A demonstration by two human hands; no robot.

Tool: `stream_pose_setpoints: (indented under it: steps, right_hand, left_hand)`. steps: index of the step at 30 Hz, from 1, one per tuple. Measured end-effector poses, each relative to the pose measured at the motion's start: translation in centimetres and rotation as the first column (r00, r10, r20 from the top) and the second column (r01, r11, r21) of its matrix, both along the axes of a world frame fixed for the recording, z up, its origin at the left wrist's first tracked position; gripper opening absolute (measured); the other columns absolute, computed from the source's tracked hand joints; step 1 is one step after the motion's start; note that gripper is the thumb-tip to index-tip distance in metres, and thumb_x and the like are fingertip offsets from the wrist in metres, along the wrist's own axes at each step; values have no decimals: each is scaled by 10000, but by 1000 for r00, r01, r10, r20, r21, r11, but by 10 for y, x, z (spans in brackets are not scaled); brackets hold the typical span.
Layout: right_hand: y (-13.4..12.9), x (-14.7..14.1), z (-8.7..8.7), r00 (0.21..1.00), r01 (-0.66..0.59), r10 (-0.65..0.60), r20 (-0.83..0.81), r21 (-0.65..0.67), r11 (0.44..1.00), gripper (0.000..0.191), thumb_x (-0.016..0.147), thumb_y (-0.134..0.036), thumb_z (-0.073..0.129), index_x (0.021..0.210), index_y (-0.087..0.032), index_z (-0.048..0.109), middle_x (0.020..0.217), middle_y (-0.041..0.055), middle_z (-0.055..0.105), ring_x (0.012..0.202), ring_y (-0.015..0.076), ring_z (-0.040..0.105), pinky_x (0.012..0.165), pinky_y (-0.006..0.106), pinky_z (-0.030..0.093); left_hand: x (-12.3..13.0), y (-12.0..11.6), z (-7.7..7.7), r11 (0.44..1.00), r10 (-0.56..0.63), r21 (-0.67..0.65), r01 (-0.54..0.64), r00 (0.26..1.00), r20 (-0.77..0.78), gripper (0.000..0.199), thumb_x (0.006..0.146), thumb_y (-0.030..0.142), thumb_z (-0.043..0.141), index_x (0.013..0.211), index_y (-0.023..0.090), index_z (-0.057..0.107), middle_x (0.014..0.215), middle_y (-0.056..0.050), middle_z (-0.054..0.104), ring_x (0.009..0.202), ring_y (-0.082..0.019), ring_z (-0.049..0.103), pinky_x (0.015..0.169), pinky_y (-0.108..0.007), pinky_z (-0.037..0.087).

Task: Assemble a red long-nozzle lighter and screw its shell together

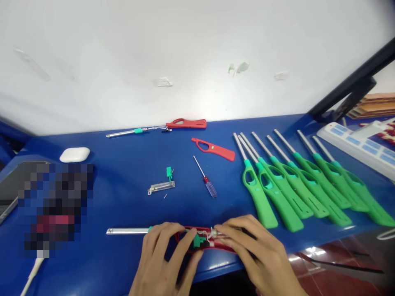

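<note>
An opened red stick lighter (pixel 220 247) lies along the table's front edge, its long metal tube (pixel 128 231) pointing left. White wires and a green trigger (pixel 199 240) show inside the shell. My left hand (pixel 165 259) is closed around the tube end and trigger area, its thumb and fingers on the parts. My right hand (pixel 261 253) is closed on the handle end, fingertips at a clear fuel tank (pixel 217 233) partly hidden by them. Beyond the hands lie a screwdriver (pixel 206 181), another clear tank (pixel 162 186), a loose green trigger (pixel 169 172) and a small screw (pixel 165 196).
At the back lie two red shell halves (pixel 188 123) (pixel 219 152) and a metal tube with wires (pixel 123 132). Several green stick lighters (pixel 290 193) fill the right side, beside a white power strip (pixel 354 148). A white earbud case (pixel 75 154) and a pixelated object (pixel 58 205) are left.
</note>
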State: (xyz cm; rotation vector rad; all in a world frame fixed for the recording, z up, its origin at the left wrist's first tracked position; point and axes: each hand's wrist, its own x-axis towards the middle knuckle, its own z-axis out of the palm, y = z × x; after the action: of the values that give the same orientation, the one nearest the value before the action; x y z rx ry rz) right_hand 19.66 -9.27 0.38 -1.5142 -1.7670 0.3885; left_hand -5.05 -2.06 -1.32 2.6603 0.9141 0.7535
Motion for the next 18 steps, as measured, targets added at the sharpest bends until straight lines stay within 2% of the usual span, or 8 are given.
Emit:
stream_pose_setpoints:
  steps: [5,13,18]
  right_hand:
    - [1,2,1,999,-24,24,42,-10,1000,341,1103,-114,512,1332,-252,724,1130,52,715,1007,140,698,865,223,621]
    - [-6,5,2,992,-39,48,118,-79,996,526,1027,-11,502,1423,-303,686,1182,48,721,1038,162,718,868,260,641]
    - [-5,3,8,983,-27,45,176,-103,994,496,1025,-23,499,1406,-269,702,1165,61,735,1002,160,731,860,253,649]
  left_hand:
    - [-2,0,-5,1000,5,6,-5,1000,-8,354,1040,142,621,1367,256,697,1281,-69,732,1219,-268,641,1082,-480,533]
    - [3,1,1,999,10,46,-9,1000,-23,337,1039,136,624,1356,225,695,1235,-98,694,1200,-284,617,1050,-492,555]
    - [5,1,2,998,29,55,-29,999,16,336,1028,133,648,1355,206,682,1225,-112,644,1203,-291,592,1016,-476,575]
